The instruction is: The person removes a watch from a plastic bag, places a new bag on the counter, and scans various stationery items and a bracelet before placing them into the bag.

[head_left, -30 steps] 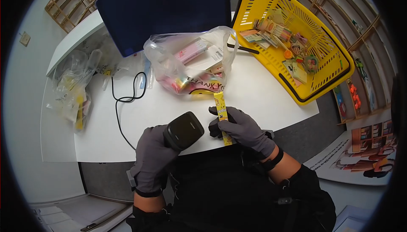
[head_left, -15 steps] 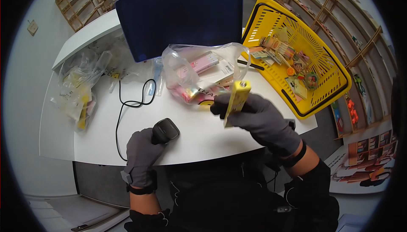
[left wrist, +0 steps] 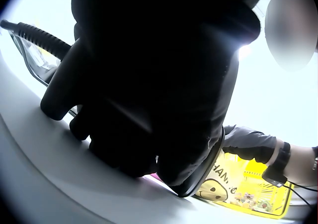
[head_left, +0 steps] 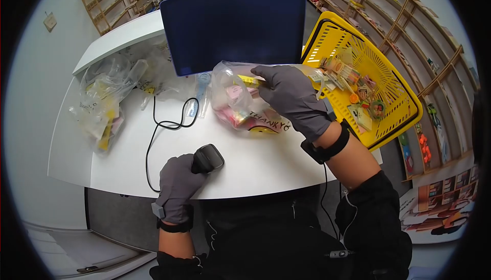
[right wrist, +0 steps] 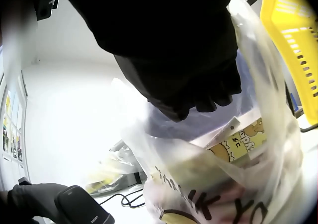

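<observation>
My gloved left hand (head_left: 178,183) grips a black corded barcode scanner (head_left: 208,158) above the front of the white table. Its cable end (left wrist: 42,39) shows in the left wrist view. A clear plastic bag (head_left: 229,110) printed with THANK YOU and a smiley face stands at the table's middle. My gloved right hand (head_left: 294,98) reaches over the bag's mouth, fingers pointing left. Just below those fingers, a slim yellow printed box (right wrist: 243,142) lies inside the bag, apart from them in the right wrist view. Pink packages (head_left: 238,95) sit beneath it.
Behind the bag stands a dark blue monitor-like panel (head_left: 232,29). A yellow basket (head_left: 404,111) with several small packs is at the right. More plastic bags (head_left: 110,91) lie on the left, and the black cable (head_left: 150,152) loops across the table (head_left: 245,177).
My right hand has carried the yellow box from the table's front edge up into the bag and let go of it. The left hand has moved leftward with the scanner.
</observation>
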Demonstrator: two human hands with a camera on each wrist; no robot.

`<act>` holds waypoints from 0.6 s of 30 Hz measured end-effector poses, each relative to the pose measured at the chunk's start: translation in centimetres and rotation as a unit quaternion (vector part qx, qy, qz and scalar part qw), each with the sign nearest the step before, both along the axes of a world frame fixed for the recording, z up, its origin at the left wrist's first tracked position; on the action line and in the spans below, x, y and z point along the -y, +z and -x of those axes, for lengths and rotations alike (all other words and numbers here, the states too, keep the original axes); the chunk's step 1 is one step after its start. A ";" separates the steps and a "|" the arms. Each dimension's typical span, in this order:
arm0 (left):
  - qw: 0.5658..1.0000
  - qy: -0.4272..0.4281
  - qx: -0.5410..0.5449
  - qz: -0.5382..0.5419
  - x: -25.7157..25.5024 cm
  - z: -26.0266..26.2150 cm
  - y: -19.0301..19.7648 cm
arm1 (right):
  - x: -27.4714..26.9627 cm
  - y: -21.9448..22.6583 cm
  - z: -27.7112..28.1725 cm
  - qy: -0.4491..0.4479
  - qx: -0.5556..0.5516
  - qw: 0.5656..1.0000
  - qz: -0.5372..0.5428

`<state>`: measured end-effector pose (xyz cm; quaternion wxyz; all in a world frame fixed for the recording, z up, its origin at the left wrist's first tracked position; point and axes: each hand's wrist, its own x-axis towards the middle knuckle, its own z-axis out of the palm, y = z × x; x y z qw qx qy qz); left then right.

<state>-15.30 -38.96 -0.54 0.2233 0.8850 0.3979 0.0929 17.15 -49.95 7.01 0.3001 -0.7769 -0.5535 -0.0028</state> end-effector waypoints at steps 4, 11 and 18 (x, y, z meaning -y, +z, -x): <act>1.000 -0.001 -0.001 0.015 -0.1 0.0 0.1 | 0.0 -1.0 -0.6 -0.015 0.093 0.994 -0.049; 1.000 0.006 -0.002 0.019 0.1 0.0 0.1 | 2.6 0.4 -0.1 0.049 0.007 0.997 -0.065; 1.000 -0.011 0.021 0.011 -0.4 0.0 -1.2 | 11.0 2.9 -3.0 0.052 0.127 0.956 -0.258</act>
